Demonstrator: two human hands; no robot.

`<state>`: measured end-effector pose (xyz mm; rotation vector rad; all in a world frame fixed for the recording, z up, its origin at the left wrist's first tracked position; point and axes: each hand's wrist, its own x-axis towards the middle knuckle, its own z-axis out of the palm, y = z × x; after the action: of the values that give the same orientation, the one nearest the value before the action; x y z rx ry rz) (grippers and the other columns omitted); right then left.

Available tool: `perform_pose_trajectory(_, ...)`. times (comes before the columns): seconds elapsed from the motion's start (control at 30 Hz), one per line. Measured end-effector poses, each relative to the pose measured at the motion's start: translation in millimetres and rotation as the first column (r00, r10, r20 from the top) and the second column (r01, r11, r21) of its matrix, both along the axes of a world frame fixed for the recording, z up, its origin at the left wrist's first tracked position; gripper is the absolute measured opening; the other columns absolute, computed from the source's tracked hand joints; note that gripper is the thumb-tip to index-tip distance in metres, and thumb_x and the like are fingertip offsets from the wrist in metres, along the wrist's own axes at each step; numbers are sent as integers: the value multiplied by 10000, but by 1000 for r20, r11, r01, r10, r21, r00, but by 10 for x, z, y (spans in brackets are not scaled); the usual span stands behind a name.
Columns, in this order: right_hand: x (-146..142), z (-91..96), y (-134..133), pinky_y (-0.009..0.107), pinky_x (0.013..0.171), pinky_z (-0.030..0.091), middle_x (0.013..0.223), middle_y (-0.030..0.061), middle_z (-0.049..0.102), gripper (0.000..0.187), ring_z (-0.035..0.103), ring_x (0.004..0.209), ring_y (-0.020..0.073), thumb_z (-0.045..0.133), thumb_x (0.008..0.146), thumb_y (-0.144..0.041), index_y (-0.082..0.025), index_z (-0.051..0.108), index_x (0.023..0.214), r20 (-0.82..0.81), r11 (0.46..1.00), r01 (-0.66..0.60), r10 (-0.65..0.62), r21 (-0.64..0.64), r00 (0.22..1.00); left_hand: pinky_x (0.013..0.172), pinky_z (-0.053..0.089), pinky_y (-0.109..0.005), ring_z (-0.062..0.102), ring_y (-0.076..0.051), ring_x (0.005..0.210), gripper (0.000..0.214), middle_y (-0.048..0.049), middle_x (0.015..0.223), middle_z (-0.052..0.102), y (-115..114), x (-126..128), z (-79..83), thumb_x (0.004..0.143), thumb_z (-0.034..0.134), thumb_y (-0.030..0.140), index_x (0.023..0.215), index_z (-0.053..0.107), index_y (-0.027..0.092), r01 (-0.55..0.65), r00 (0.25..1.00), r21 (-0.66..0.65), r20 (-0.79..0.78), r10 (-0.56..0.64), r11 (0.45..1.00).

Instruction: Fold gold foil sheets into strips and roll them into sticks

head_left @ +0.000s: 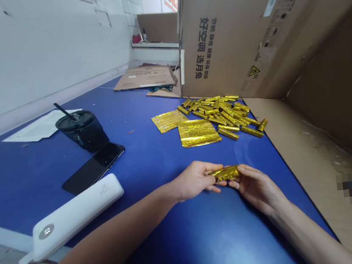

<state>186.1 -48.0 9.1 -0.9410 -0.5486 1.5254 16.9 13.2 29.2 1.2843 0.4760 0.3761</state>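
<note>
Over at the blue counter (147, 157) I see the left hand (193, 182) and right hand (262, 190), fingers (213, 167) clamped on either end of a gold roll (227, 173), gold sheets (198, 132) at its eleven o'clock, piled rolls (227, 112) at twelve.

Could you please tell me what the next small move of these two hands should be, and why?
Probably roll the gold piece a little tighter: the left hand and right hand hold it between them, and it looks already curled into a tube. Beyond it, many narrow gold rolls lie piled beside flat gold sheets, which suggests rolling.
</note>
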Motion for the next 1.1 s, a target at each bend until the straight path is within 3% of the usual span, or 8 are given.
perform_pose_trajectory(0.13,-21,-7,0,242,578,481,618,34,669,68,606,567,135,681,623,-208,-156,648,652,55,999,37,-36,-12,998,696,483,-257,568,-156,877,426,-65,1073,572,-62,44,-87,743,430,90,1162,481,153,-101,994,195,-31,109,976)
perform_pose_trajectory(0.27,-50,-33,-1,210,535,482,582,23,657,97,587,523,110,700,608,-211,-145,649,657,88,996,92,-91,-12,992,708,468,-259,579,-152,818,406,-23,1022,601,-103,45,-134,740,434,105,1132,512,173,-127,988,393,-34,152,911)
perform_pose_trajectory(0.47,-61,-45,-2,202,525,479,544,16,638,92,571,502,102,693,618,-208,-136,647,651,96,995,96,-96,1,991,801,430,-243,564,-132,895,377,10,1014,610,-147,22,-39,765,428,118,1123,520,194,-121,991,500,4,137,858)
perform_pose_trajectory(0.53,-60,-42,-2,204,520,479,539,19,637,90,571,499,104,688,623,-207,-132,646,651,98,996,93,-93,1,991,807,426,-236,560,-127,899,366,0,1021,606,-157,10,-1,761,444,118,1108,533,194,-154,985,566,22,172,810)
perform_pose_trajectory(0.63,-60,-46,-4,201,497,475,541,26,642,81,571,488,107,677,631,-201,-129,644,649,104,995,100,-100,-1,990,806,420,-232,552,-128,890,311,-19,987,610,-167,-9,24,755,467,122,1038,579,186,-198,969,699,33,246,687)
perform_pose_trajectory(0.7,-62,-54,-8,194,475,468,530,26,641,73,566,467,104,672,634,-195,-130,640,641,111,994,113,-111,-5,988,797,420,-222,551,-123,877,276,-25,955,614,-173,-15,19,759,466,122,995,598,175,-209,963,734,40,267,646)
perform_pose_trajectory(0.9,-79,-62,-11,199,450,458,479,25,621,91,553,429,107,666,633,-195,-130,614,598,132,990,143,-141,-5,981,707,447,-209,564,-117,790,236,-34,917,613,-201,3,-14,750,483,172,952,605,162,-207,961,732,29,274,649)
perform_pose_trajectory(1.1,-100,-46,-19,214,455,465,512,28,636,110,563,435,115,682,616,-205,-132,600,602,157,984,178,-177,3,972,700,452,-220,576,-120,759,254,-27,889,628,-216,39,-72,748,471,176,977,580,154,-243,944,619,-26,328,747)
